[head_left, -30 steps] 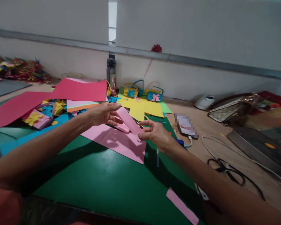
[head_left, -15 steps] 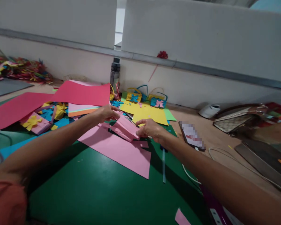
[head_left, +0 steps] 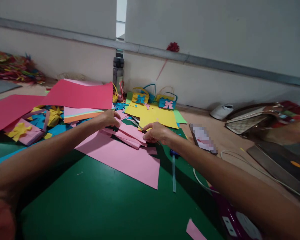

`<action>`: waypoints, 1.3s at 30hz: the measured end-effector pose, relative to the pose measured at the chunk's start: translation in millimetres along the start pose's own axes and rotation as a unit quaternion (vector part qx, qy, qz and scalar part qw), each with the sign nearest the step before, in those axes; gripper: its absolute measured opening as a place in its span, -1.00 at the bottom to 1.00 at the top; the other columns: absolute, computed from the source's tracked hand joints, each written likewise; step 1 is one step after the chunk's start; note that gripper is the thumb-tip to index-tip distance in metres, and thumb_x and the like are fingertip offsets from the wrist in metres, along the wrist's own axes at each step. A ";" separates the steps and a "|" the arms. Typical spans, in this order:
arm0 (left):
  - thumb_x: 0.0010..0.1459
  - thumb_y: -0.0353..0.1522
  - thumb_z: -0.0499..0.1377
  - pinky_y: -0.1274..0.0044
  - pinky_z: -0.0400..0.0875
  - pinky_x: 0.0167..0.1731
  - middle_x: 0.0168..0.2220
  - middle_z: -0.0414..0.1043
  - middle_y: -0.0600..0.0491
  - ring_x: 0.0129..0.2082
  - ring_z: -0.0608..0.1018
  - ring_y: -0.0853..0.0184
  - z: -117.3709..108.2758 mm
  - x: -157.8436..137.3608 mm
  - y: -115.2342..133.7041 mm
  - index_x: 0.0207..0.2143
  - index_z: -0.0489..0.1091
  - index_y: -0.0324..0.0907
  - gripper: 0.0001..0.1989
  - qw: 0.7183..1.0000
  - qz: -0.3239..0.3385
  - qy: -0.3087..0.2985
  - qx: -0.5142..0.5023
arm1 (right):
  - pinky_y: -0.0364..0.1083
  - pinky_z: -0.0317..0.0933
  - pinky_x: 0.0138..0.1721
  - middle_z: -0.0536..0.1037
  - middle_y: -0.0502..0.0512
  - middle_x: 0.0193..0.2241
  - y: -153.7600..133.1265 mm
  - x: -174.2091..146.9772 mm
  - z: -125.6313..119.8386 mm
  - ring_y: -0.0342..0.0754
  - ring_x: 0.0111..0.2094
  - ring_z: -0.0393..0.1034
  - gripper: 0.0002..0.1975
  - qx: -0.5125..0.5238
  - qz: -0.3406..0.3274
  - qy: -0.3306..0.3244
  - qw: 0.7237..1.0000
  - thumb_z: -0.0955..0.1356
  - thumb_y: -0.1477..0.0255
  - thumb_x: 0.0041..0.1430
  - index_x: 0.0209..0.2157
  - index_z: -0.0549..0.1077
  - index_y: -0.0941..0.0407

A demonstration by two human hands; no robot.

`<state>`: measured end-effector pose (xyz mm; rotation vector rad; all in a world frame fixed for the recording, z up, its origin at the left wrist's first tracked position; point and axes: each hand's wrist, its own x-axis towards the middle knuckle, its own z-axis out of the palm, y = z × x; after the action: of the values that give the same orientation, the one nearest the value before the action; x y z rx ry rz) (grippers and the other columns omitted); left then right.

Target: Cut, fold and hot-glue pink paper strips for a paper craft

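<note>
A folded strip of pink paper [head_left: 132, 132] lies between my two hands, low over other pink pieces. My right hand [head_left: 157, 132] pinches its right end between thumb and fingers. At the far left end, my left hand [head_left: 110, 119] has its fingers bent down at the paper's edge; the fingertips are partly hidden. Under and in front of the strip a large pink sheet [head_left: 125, 163] lies flat on the green mat [head_left: 90, 206]. Scissors [head_left: 137, 124] show partly behind the strip, close to my right hand.
Small paper bags with bows [head_left: 168, 103] stand behind a yellow sheet [head_left: 157, 115]. Red sheets [head_left: 77, 95] and coloured scraps lie left, near a pink bow-topped piece [head_left: 23, 131]. A glue stick [head_left: 174, 170], phone [head_left: 203, 138], purple device [head_left: 231, 216] and handbag [head_left: 255, 121] are right.
The folded pink strip has come down nearer the pink sheet and lies flatter. My left hand has shifted slightly left, and the whole view has tilted a little.
</note>
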<state>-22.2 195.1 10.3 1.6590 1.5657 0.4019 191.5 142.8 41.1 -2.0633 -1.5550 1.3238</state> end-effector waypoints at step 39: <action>0.03 -0.17 0.09 0.61 -0.04 -0.62 -0.66 0.09 0.20 -0.63 0.11 0.49 79.0 -161.1 27.5 -0.63 0.27 -0.22 -0.67 0.963 0.190 -0.186 -0.053 | -0.19 0.12 -0.47 0.41 -0.09 -0.53 64.4 -130.9 36.3 -0.18 -0.50 0.27 -0.66 0.041 -0.286 -0.029 0.957 0.36 0.48 -0.04 -0.15 0.34 0.12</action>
<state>22.9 20.1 27.1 1.8260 0.9379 0.3385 202.0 -7.1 46.0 -1.3695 -1.8874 1.1977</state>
